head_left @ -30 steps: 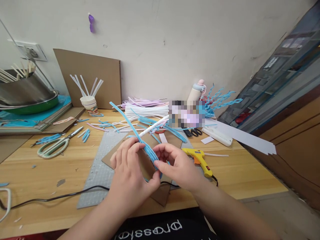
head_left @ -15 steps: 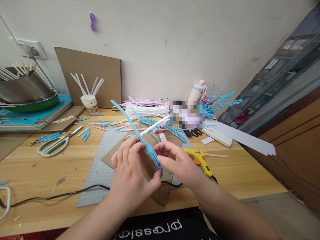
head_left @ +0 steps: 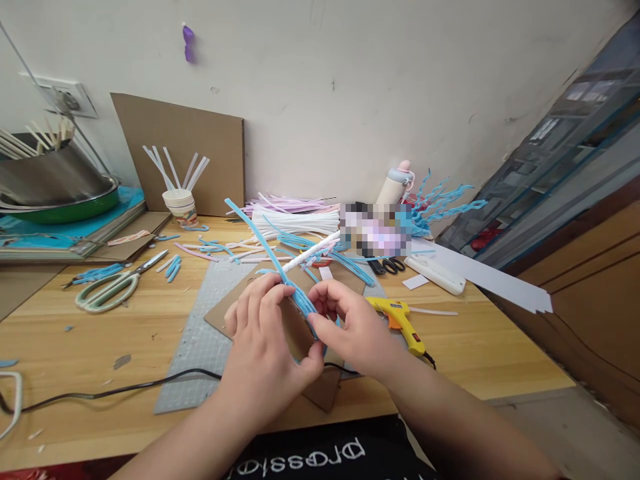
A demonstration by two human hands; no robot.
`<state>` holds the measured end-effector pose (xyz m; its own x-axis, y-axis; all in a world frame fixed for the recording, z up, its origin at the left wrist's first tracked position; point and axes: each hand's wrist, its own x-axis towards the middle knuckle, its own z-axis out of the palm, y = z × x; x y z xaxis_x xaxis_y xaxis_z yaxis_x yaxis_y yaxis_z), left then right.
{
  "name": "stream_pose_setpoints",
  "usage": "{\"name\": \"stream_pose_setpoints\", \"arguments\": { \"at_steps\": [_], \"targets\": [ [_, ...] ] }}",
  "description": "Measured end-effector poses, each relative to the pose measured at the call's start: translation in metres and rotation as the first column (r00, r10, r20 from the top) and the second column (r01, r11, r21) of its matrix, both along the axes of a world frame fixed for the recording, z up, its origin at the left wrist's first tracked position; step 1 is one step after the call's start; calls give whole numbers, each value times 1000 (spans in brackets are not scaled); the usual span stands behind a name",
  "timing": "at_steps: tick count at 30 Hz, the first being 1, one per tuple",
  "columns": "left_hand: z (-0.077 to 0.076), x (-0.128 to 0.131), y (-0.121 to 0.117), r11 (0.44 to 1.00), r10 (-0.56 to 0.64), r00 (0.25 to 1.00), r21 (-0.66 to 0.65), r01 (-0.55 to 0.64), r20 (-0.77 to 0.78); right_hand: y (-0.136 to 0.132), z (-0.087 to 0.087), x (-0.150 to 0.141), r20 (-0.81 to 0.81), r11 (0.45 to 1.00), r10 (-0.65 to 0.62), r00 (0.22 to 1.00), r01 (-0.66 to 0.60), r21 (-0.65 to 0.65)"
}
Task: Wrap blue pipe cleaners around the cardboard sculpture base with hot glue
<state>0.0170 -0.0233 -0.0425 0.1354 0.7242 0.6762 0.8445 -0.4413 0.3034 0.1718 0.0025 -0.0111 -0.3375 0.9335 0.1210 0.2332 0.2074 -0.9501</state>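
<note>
Blue pipe cleaners (head_left: 301, 298), laid side by side in a curved band, are held between my two hands above the table. My left hand (head_left: 265, 333) is closed on the band, fingers at its upper end and thumb at its lower end. One long blue stem sticks out past these fingers to the upper left. From the other side, my right hand (head_left: 355, 327) pinches the band between thumb and fingers. Just behind lies a white wrapped stem (head_left: 310, 252). Under the hands are a cardboard sheet (head_left: 223, 313) and a grey cutting mat (head_left: 183, 373).
A yellow glue gun (head_left: 400, 317) lies right of my hands. Green-handled scissors (head_left: 107, 293) rest at left. A black cable (head_left: 150, 381) crosses the front. Behind are white pipe cleaners (head_left: 295, 220), a paper cup (head_left: 180, 207) and a bottle (head_left: 393, 190).
My right fingers have shifted slightly up and left along the blue band, and the thumb now presses onto it. My left hand keeps its hold, almost unmoved.
</note>
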Motion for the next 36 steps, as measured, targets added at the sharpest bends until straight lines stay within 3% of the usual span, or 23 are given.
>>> {"name": "stream_pose_setpoints", "arguments": {
  "at_steps": [4,9,19,26,36],
  "targets": [
    [0,0,0,1000,-3,1000,7,3,-3,0,0,0,37,1000,-8,999,8,5],
    [1,0,0,1000,-9,1000,0,9,2,6,-1,2,-86,996,59,995,-65,-67],
    [1,-1,0,1000,-8,1000,-14,8,9,10,-3,0,-120,992,83,989,-93,-83],
    [1,-2,-1,1000,15,1000,-20,-15,6,0,-12,7,-98,997,63,993,-58,57],
    [1,-2,0,1000,9,1000,-18,-9,8,0,-15,9,-24,986,83,996,-78,149]
  ]
}}
